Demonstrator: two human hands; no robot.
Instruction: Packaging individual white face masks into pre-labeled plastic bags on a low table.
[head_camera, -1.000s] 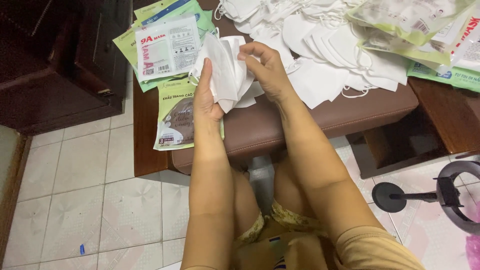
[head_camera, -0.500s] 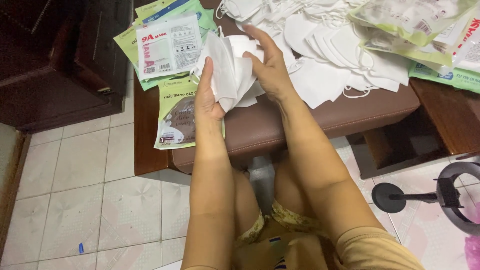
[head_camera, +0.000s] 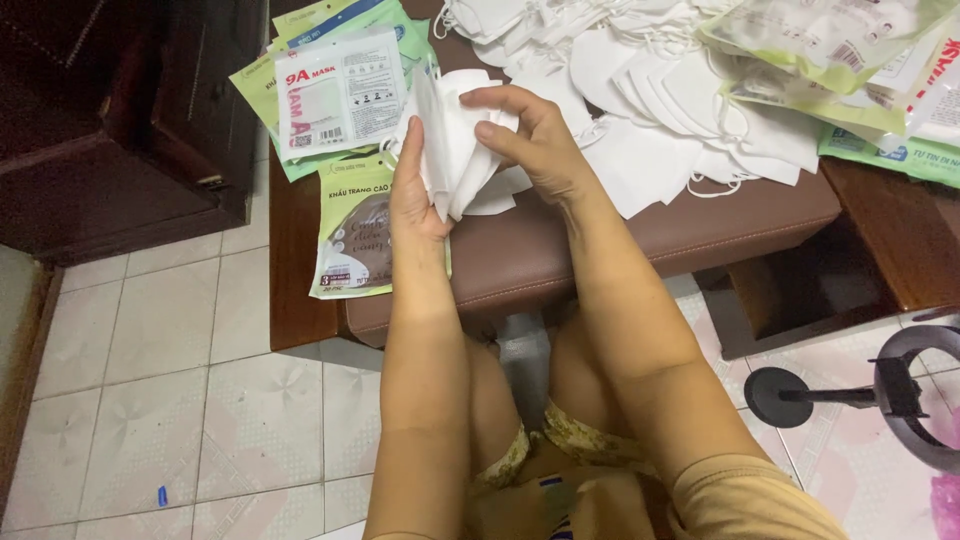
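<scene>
A small stack of white folded face masks (head_camera: 455, 140) is held upright above a brown cushioned seat (head_camera: 640, 245). My left hand (head_camera: 410, 190) grips the stack from below and behind. My right hand (head_camera: 530, 140) rests on the stack's right side, fingers laid across the top mask. A large heap of loose white masks (head_camera: 650, 90) lies spread over the seat just beyond my right hand.
Flat green and white mask packets (head_camera: 340, 100) and a brown-printed packet (head_camera: 360, 240) lie on the left of a wooden table (head_camera: 295, 290). More packets (head_camera: 860, 50) are piled at the top right. A dark cabinet (head_camera: 120, 120) stands left. A ring-light stand (head_camera: 880, 390) sits on the tiled floor at right.
My right hand slid up over the stack's top and then settled on its right side. The stack stays held in my left hand.
</scene>
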